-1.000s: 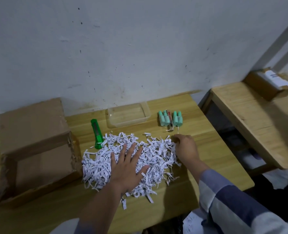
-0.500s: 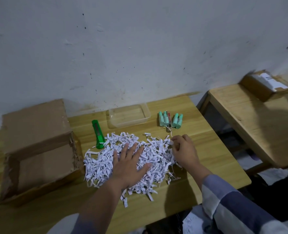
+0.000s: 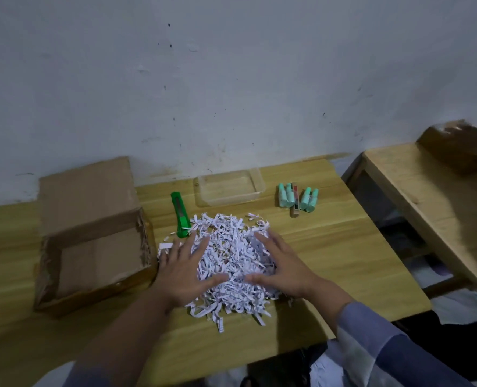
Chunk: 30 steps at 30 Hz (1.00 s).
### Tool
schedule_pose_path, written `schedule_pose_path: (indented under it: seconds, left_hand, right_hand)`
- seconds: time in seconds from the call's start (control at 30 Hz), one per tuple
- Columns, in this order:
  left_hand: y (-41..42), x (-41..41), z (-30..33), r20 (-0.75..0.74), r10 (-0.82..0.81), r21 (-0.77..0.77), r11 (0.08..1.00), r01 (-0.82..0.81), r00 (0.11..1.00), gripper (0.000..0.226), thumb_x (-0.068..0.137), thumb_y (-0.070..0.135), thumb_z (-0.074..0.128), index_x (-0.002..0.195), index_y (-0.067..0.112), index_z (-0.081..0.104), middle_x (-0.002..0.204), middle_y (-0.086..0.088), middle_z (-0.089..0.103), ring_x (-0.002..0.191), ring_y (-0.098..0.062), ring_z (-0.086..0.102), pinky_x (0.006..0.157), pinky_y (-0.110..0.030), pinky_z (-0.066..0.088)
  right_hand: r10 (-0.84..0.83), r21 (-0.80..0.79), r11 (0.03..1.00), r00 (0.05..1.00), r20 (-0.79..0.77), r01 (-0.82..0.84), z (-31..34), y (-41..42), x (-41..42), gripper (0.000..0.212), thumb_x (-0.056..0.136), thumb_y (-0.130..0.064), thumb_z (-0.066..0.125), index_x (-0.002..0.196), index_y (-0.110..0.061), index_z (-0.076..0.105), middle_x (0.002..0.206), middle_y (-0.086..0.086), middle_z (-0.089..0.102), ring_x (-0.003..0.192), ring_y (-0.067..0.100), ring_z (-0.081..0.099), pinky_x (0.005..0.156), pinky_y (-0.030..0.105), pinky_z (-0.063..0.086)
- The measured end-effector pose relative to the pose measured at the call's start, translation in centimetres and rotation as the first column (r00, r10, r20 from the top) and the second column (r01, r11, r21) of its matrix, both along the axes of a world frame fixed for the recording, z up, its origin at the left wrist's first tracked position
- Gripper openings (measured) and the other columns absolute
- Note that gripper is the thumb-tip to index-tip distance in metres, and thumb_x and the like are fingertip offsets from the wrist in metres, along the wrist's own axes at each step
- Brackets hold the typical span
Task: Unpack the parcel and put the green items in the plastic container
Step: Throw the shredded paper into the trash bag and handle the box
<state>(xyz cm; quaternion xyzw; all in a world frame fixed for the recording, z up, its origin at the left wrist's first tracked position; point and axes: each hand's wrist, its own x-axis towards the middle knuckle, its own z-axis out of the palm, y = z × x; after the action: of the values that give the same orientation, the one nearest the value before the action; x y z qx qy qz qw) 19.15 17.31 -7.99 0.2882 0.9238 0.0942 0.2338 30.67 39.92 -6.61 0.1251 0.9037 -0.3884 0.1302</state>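
A heap of white shredded paper [image 3: 231,247] lies mid-table. My left hand [image 3: 185,270] presses on its left side with fingers spread and straight. My right hand [image 3: 283,268] presses on its right side, fingers also straight. The open cardboard parcel [image 3: 92,255] sits to the left and looks empty. A clear plastic container [image 3: 229,189] stands at the back by the wall, with nothing in it. Several mint-green small bottles [image 3: 297,196] lie to its right, with a brown-red stick among them. A green utility knife [image 3: 180,210] lies left of the container, touching the shreds.
The wooden table [image 3: 329,247] ends close on the right. A gap separates it from a second wooden table [image 3: 416,196], which carries a blurred brown box [image 3: 461,146]. A white wall runs along the back.
My right hand moved from the heap's upper right edge onto its right side and flattened out. My left hand shifted to the heap's left side. The shreds are bunched into a tighter pile.
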Motion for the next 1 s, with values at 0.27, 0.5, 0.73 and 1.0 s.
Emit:
schedule_pose_path:
  seconds: [0.27,0.5,0.73,1.0]
  left_hand:
    - [-0.5,-0.5,-0.7,-0.019,-0.236,-0.069,0.97,0.234,0.972,0.148,0.039,0.092,0.06,0.135,0.04,-0.04,0.141,0.008,-0.052,0.134,-0.025,-0.042,0.107,-0.049,-0.022]
    - [2.4,-3.9,-1.4,-0.091,-0.296,-0.097,0.953,0.287,0.951,0.148,0.043,0.085,0.066,0.138,0.037,-0.037,0.144,0.009,-0.049,0.137,-0.022,-0.039,0.112,-0.051,-0.014]
    - [3.9,-1.8,-2.0,-0.135,-0.21,0.044,0.975,0.217,0.968,0.101,0.075,0.056,0.069,0.152,0.029,0.009,0.16,0.006,0.008,0.147,-0.014,0.001,0.118,-0.035,0.003]
    - [4.8,2.1,-4.0,-0.012,-0.058,0.433,0.9,0.057,0.998,0.063,0.079,0.02,0.073,0.136,0.028,0.05,0.141,0.01,0.048,0.131,-0.012,0.042,0.105,-0.034,0.04]
  right_hand:
    - [0.301,0.316,0.899,0.952,0.056,-0.303,-2.2,-1.2,-1.0,0.133,0.052,-0.072,0.072,0.133,-0.052,-0.032,0.151,-0.001,-0.037,0.141,0.029,-0.028,0.11,0.053,-0.016]
    - [0.288,0.369,0.896,0.956,-0.065,-0.245,-4.0,-0.6,-1.7,0.123,0.056,-0.076,0.065,0.141,-0.047,-0.02,0.158,-0.003,-0.018,0.146,0.021,-0.017,0.115,0.048,-0.01]
    - [0.09,0.269,0.963,0.947,-0.309,-0.004,-5.5,-0.6,-1.6,0.088,0.067,-0.046,0.068,0.145,-0.035,0.026,0.149,0.003,0.036,0.138,0.024,0.031,0.115,0.04,0.023]
    - [-0.169,0.153,0.96,0.923,-0.344,0.233,-5.0,-1.2,2.2,0.066,0.064,-0.012,0.067,0.128,-0.017,0.055,0.126,0.004,0.058,0.119,0.023,0.049,0.098,0.021,0.035]
